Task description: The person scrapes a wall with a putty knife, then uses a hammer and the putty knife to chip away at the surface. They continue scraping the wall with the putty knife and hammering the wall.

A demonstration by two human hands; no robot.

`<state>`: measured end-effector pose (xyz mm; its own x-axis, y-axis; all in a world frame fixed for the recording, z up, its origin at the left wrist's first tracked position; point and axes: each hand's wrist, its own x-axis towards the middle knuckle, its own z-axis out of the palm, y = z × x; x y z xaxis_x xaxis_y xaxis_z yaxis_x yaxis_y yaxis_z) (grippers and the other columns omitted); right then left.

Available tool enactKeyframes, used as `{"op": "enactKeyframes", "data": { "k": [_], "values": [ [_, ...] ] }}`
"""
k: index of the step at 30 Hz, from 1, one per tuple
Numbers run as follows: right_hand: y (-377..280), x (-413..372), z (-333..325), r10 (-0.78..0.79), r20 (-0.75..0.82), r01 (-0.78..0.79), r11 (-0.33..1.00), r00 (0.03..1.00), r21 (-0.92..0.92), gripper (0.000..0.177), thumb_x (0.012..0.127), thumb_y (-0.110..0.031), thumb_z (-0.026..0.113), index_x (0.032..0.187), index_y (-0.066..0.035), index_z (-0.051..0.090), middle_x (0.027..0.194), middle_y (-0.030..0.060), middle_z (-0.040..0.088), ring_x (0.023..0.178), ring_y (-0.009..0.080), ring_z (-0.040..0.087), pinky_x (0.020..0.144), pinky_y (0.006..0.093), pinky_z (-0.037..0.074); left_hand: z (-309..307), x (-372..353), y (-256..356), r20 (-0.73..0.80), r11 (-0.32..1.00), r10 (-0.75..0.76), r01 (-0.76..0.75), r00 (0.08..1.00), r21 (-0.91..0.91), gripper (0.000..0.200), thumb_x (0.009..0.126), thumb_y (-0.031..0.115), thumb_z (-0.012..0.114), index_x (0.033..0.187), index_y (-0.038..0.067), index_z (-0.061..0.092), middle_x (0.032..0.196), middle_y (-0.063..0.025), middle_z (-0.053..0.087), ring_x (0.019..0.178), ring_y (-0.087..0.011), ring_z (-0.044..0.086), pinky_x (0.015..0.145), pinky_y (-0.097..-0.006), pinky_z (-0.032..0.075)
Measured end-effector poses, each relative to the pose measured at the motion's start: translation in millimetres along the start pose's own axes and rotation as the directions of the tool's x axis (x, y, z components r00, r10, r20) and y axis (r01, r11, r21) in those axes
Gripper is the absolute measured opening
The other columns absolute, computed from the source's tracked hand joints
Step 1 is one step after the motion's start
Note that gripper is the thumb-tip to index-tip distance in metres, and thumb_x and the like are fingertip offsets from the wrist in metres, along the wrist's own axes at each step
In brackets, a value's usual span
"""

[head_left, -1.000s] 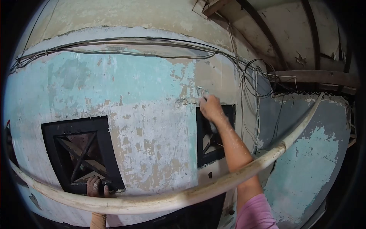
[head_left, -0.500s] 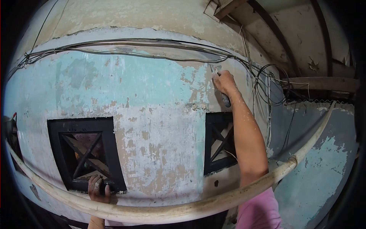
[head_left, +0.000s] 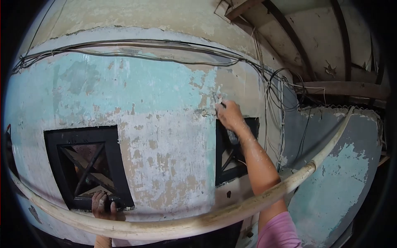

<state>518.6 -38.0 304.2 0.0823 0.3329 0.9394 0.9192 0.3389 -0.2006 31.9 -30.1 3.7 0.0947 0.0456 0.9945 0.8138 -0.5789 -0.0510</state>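
Note:
My right hand (head_left: 230, 116) is closed around a scraper (head_left: 233, 138), whose dark handle end shows below the fist. The blade reaches up to the wall (head_left: 165, 144) near the edge of the turquoise paint, above the right window opening (head_left: 219, 165); some of it is hidden by the fingers. White flecks dot the hand and forearm. Lower left, my left hand (head_left: 102, 204) wraps its fingers over the bottom bar of the black window frame (head_left: 124, 169). Patches of turquoise and whitish paint are flaked off the wall, baring tan plaster.
A long pale pole (head_left: 186, 226) crosses in front of me, passing before both arms. Bundled cables (head_left: 165, 44) run along the upper wall to a loose coil (head_left: 275, 89) at right. Wooden beams (head_left: 326, 87) and ceiling panels are overhead on the right.
My right hand has moved down the wall with the scraper, from just below the cables to near the right window's top. My left hand keeps its grip. The view has shifted slightly.

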Motion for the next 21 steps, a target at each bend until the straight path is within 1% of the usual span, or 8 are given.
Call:
{"op": "enactKeyframes", "data": {
  "k": [3,12,15,17,18,19,20,21],
  "values": [
    [7.9,33.3,-2.1,-0.015,-0.044,0.016,0.999,0.999,0.038,0.034,0.09,-0.028,0.06,0.096,0.005,0.064,0.095,0.0323,0.064,0.096,0.0496,0.06,0.086,0.0493,0.048,-1.2,4.1,6.8,-0.015,1.0,0.001,-0.001,1.0,-0.004,0.035,0.077,0.011,0.066,0.105,-0.007,0.058,0.108,-0.0243,0.061,0.106,-0.0452,0.057,0.097,-0.0549,0.044],
    [26.9,116.9,-13.8,0.014,-0.129,-0.03,0.992,0.992,-0.126,0.037,0.09,-0.032,0.06,0.096,0.004,0.064,0.091,0.0302,0.065,0.091,0.0468,0.063,0.078,0.0454,0.052,1.8,0.4,3.0,-0.031,0.998,0.053,-0.052,0.998,0.037,0.035,0.079,0.009,0.065,0.109,-0.006,0.055,0.11,-0.0231,0.06,0.107,-0.0447,0.057,0.096,-0.0554,0.045],
    [31.7,84.8,-7.5,-0.12,-0.055,0.107,0.975,0.991,-0.197,0.038,0.09,-0.032,0.059,0.1,0.004,0.063,0.094,0.0307,0.065,0.094,0.0476,0.062,0.081,0.0463,0.051,3.3,-5.3,-5.9,-0.032,0.997,0.073,-0.072,0.997,0.032,0.036,0.079,0.01,0.067,0.11,-0.004,0.055,0.114,-0.0215,0.059,0.109,-0.0432,0.056,0.098,-0.0557,0.044],
    [12.0,28.3,-3.9,0.11,0.006,-0.109,0.994,0.994,-0.029,0.039,0.091,-0.031,0.059,0.109,0.004,0.062,0.1,0.0315,0.064,0.1,0.048,0.06,0.087,0.0475,0.049,7.0,-10.8,-9.1,-0.054,0.996,0.078,-0.075,0.996,0.048,0.034,0.079,0.013,0.067,0.108,-0.003,0.057,0.112,-0.0207,0.059,0.108,-0.0424,0.056,0.097,-0.0554,0.045],
    [15.6,1.8,0.2,0.076,0.108,-0.074,0.997,0.991,-0.027,0.043,0.093,-0.03,0.057,0.121,0.003,0.059,0.109,0.032,0.062,0.108,0.0477,0.057,0.093,0.0472,0.047,8.6,-12.4,-7.8,-0.044,0.998,0.061,-0.06,0.997,0.037,0.034,0.079,0.015,0.067,0.106,-0.004,0.057,0.111,-0.0207,0.06,0.107,-0.0423,0.056,0.096,-0.055,0.045],
    [17.5,-18.4,3.4,0.044,0.138,-0.036,0.998,0.989,-0.061,0.045,0.093,-0.028,0.056,0.128,0.001,0.056,0.113,0.0327,0.061,0.111,0.0471,0.056,0.097,0.0464,0.045,9.4,-11.1,-8.1,-0.037,0.998,0.048,-0.047,0.998,0.031,0.033,0.08,0.016,0.066,0.105,-0.004,0.058,0.11,-0.0207,0.06,0.107,-0.0422,0.056,0.096,-0.0545,0.045],
    [22.4,-30.2,11.7,-0.048,0.053,0.051,0.997,0.997,-0.055,0.047,0.093,-0.029,0.056,0.13,0.001,0.055,0.114,0.0325,0.061,0.112,0.0472,0.056,0.099,0.0455,0.044,8.6,-9.6,-9.9,-0.025,0.999,0.038,-0.037,0.999,0.029,0.033,0.08,0.017,0.066,0.104,-0.004,0.058,0.108,-0.0208,0.061,0.106,-0.0421,0.056,0.095,-0.054,0.045],
    [17.7,-25.9,11.2,-0.059,0.035,0.059,0.998,0.998,0.003,0.045,0.093,-0.029,0.056,0.127,0.001,0.056,0.112,0.0325,0.061,0.111,0.0473,0.057,0.098,0.0458,0.044,10.2,-8.9,-11.1,-0.025,0.999,0.04,-0.039,0.999,0.038,0.032,0.08,0.02,0.066,0.101,-0.004,0.06,0.106,-0.0209,0.061,0.105,-0.0419,0.057,0.094,-0.053,0.045]
  ]
}}
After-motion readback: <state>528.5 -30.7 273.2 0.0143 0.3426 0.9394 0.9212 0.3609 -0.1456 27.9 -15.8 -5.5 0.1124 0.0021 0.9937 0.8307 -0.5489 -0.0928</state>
